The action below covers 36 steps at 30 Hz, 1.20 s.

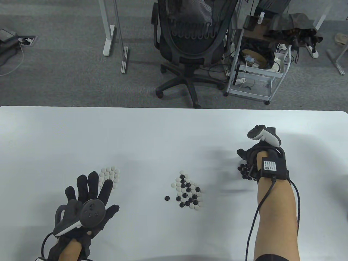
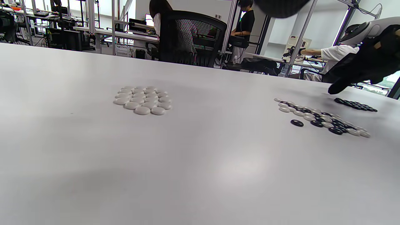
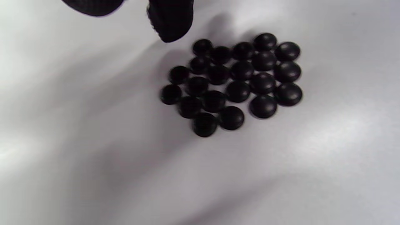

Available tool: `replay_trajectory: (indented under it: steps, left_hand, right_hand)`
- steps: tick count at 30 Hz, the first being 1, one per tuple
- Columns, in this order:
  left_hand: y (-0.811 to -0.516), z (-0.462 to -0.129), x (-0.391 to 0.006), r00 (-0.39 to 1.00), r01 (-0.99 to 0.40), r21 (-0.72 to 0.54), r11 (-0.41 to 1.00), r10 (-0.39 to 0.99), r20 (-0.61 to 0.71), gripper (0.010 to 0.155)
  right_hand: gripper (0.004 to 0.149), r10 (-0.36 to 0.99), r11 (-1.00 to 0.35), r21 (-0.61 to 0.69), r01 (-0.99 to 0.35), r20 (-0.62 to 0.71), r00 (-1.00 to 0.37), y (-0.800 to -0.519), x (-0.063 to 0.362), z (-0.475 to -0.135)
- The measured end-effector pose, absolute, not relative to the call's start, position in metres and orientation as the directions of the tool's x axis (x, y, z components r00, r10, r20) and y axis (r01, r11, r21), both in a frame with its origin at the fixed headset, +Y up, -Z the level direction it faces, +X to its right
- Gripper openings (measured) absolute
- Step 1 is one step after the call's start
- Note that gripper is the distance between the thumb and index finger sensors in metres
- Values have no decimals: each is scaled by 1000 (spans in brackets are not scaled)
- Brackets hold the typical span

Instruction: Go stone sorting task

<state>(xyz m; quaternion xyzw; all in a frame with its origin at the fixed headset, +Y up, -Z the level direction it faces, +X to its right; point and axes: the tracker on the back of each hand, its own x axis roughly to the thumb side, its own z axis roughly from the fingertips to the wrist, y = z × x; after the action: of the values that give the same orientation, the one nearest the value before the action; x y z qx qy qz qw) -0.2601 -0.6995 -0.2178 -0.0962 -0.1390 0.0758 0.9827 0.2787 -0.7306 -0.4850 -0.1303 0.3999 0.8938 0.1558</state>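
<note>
While the mixed heap of stones (image 1: 189, 193) waits at the lower centre of the table view, you have a sorted group on either side of it: the white pile (image 1: 110, 176) at lower left and the black pile (image 3: 234, 82) at right, well apart so the colours cannot run together. Your left hand (image 1: 87, 201) lies spread flat, fingers straight, its fingertips over the near edge of the white pile and holding nothing. Your right hand (image 1: 252, 160) hangs over the black pile; in the right wrist view a fingertip (image 3: 170, 22) hovers just beside the black stones without touching them, but you cannot tell from these frames whether that grip is wide or pinched on a stone. One stray black stone (image 1: 167, 198) sits alone just left of the heap on the desk (image 1: 174, 127). Roughly half the sorting looks done.
</note>
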Motion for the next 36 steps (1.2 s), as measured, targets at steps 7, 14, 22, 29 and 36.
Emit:
replay_trajectory:
  steps: [7,14,22,29,36]
  left_hand:
    - [-701,-218,-260,951,-117,-215,969,172,258,77]
    - [-700,-217,-260,952,-118,-210,970,171,256,77]
    - [-700,-217,-260,952,-115,-206,972,167,258,77]
    - [-699,-216,-260,951,-121,-196,973,170,256,77]
    - [-699,-215,-259,953,-115,-197,974,165,255,77]
  right_hand:
    - [65,289,-630,767,-123,84,-954,-705,177,-454]
    - [64,302,-630,736,249,528,-794,-714,70,-374]
    - [65,283,-583,721,375,613,-738,-745,19,-356]
    - [66,255,-633,710,309,567,-783,-760,0,-391]
    - [69,132,-672,726,145,310,-942,-756,38,-471]
